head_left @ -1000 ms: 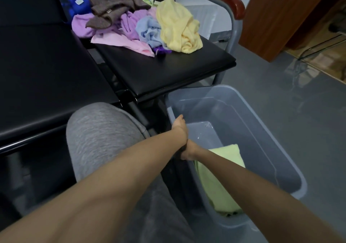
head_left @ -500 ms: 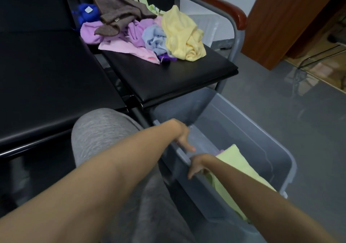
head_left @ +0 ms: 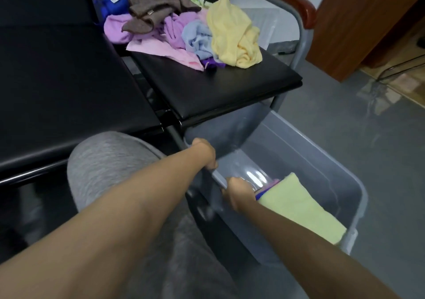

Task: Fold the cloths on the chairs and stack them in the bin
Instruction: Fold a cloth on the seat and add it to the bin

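Beside the chair (head_left: 218, 91), grey translucent bin (head_left: 360, 197), folded yellow-green cloth (head_left: 299, 209) inside

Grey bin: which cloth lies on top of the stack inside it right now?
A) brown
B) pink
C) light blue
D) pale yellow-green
D: a folded pale yellow-green cloth tops the stack in the grey bin, with only the edges of other cloths showing under it.
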Available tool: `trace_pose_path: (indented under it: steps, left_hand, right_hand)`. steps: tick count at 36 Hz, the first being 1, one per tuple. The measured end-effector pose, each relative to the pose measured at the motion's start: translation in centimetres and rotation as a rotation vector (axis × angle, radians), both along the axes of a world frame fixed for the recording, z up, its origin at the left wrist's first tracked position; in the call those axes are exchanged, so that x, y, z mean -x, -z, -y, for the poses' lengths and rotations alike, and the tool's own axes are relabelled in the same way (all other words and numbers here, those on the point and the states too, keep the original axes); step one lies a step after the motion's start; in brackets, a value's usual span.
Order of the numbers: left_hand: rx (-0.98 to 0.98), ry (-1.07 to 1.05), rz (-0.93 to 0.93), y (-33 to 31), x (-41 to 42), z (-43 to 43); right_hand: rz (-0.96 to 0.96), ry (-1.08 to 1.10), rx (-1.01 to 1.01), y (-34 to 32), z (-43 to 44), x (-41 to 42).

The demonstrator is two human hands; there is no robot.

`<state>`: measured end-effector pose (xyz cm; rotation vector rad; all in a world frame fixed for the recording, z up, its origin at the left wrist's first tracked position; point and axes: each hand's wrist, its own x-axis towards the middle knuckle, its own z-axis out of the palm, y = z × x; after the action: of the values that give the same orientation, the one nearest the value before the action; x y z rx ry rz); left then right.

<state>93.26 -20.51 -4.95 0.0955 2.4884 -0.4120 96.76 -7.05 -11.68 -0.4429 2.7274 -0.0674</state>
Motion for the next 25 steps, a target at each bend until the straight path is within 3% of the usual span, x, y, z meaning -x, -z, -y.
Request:
trace_pose_path:
  steps: [6, 13, 16, 18, 20, 22, 25]
  left_hand:
    - [-0.045, 0.044, 0.095, 0.1, -1.1, -1.2]
    - [-0.457, -0.255, 0.529, 2.1, -1.6, -2.1]
    - [-0.561, -0.298, 0.516, 2.6, -1.4, -1.5]
    - [-0.608, -0.287, 0.412, 2.5, -1.4, -1.0]
    - [-0.513, -0.189, 0.224, 2.4, -1.4, -0.5]
    - [-0.297, -0.055, 0.04, 2.5, -1.6, -0.1]
    - [0.005, 0.039, -0.062, 3.1, -1.5, 0.6]
  right_hand:
    - [-0.023, -0.214, -0.124, -0.3, -4.2, -0.2]
    - [0.094, -0.412, -0.259, -2.0, -9.1, 1.7]
    - [0.128, -0.395, -0.255, -2.4, -9.8, 3.0]
    - [0.147, -0.378, -0.25, -2.6, -9.8, 3.7]
    - [0.169, -0.385, -0.259, -2.6, -9.6, 3.9]
    - [0.184, -0.369, -0.251, -2.2, -9.1, 3.7]
    - [0.212, -0.291, -0.202, -1.8, -8.6, 3.3]
